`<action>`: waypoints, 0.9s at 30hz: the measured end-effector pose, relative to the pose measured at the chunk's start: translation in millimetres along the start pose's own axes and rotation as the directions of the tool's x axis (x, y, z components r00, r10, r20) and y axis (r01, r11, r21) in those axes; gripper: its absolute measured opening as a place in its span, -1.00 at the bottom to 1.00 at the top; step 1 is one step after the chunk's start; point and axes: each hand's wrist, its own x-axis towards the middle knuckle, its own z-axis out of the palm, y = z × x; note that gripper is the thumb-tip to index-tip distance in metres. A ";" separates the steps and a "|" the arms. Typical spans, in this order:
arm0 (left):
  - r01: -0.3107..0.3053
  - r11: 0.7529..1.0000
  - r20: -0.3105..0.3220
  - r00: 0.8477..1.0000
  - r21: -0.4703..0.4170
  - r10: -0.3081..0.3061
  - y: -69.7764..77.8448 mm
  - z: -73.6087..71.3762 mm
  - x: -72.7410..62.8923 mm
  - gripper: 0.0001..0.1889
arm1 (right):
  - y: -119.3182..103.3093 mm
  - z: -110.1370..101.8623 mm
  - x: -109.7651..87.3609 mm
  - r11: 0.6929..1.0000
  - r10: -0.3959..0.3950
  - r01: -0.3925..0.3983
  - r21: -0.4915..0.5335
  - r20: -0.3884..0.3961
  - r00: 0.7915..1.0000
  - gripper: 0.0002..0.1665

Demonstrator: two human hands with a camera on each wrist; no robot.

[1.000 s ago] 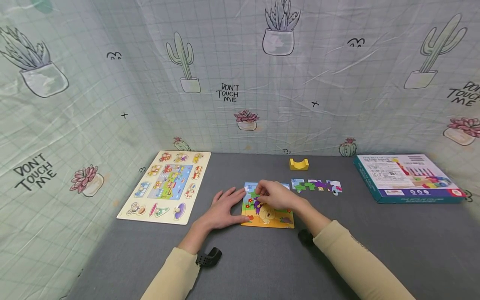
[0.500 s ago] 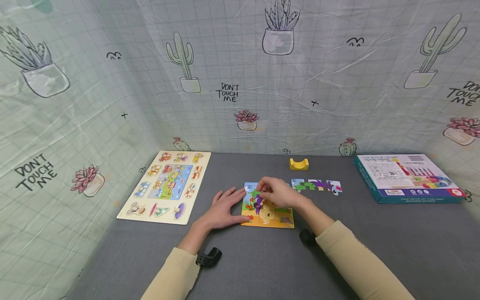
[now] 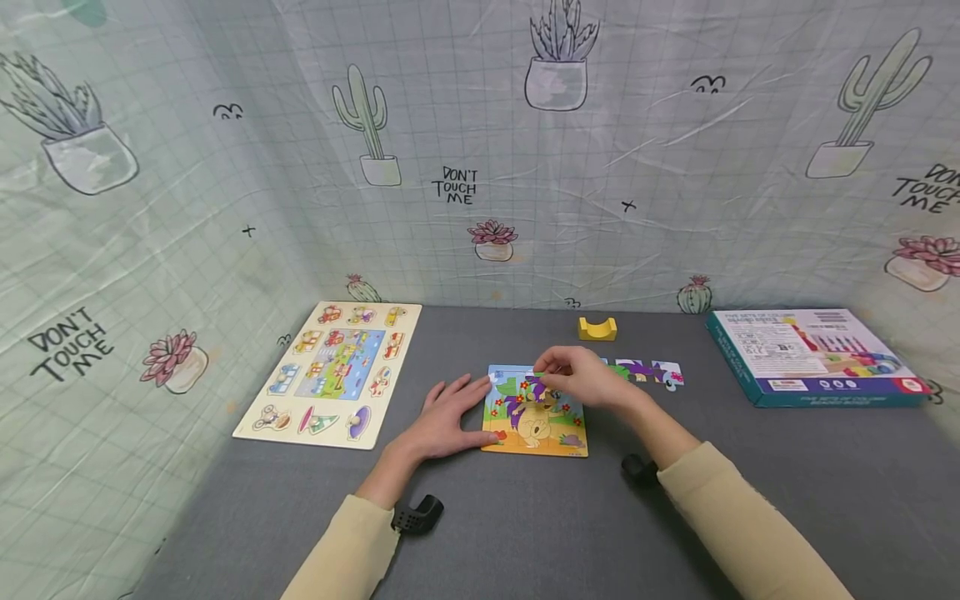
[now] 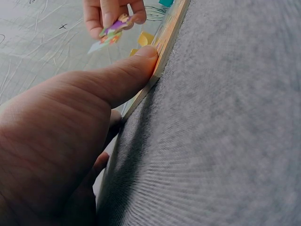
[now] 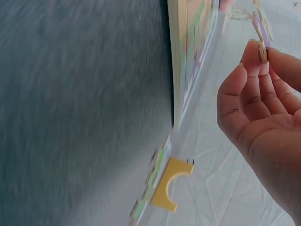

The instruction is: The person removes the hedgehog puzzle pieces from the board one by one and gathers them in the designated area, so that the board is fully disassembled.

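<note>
Pinched a purple jigsaw piece [image 3: 542, 381] in right hand [image 3: 581, 382] above colourful puzzle board [image 3: 534, 437]; steadied board's edge with flat, uncurled left hand [image 3: 444, 421].

- "DON'T TOUCH ME" stands in black hand-drawn capitals on the printed backdrop sheet [image 3: 480, 125], upper centre of the head view, just above a pink succulent drawing.
- "DON'T TOUCH ME" appears again on the same sheet at the left edge of the frame, tilted, beside another pink succulent.
- A 3rd "DON'T TOUCH ME" is cut off at the right edge of the frame, upper right.
- The blue box [image 3: 817, 357] at the right of the table carries printed lines on its top and side, too small to read.
</note>
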 end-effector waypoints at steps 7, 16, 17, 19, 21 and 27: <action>0.000 1.000 -0.001 1.000 0.012 0.000 -1.1 -0.3 -0.4 -0.08 | 9.6 -16.0 -11.2 0.999 0.023 -0.022 0.034 -0.028 0.999 -0.82; -0.007 1.000 -0.002 1.000 0.007 0.007 -1.5 0.4 -0.3 -0.08 | 33.4 -33.9 -26.0 0.998 0.056 -0.056 -0.006 -0.046 0.997 -0.82; -0.004 1.000 -0.001 1.000 0.005 0.004 -1.4 0.5 -0.4 -0.08 | 34.7 -35.8 -28.0 0.998 0.062 -0.063 -0.014 -0.050 0.997 -0.82; -0.001 1.000 -0.001 1.000 0.005 0.001 -1.5 0.8 -0.5 -0.08 | 38.0 -39.6 -31.6 0.997 0.068 -0.070 -0.027 -0.057 0.996 -0.83; 0.003 1.000 -0.001 1.000 0.005 -0.003 -1.2 0.7 -0.6 -0.08 | 41.0 -43.0 -35.0 0.997 0.073 -0.075 -0.035 -0.062 0.995 -0.83; 0.002 1.000 0.002 1.000 0.006 -0.002 -1.0 0.6 -0.8 -0.08 | 51.0 -50.3 -44.9 0.994 0.080 -0.085 -0.064 -0.067 0.994 -0.83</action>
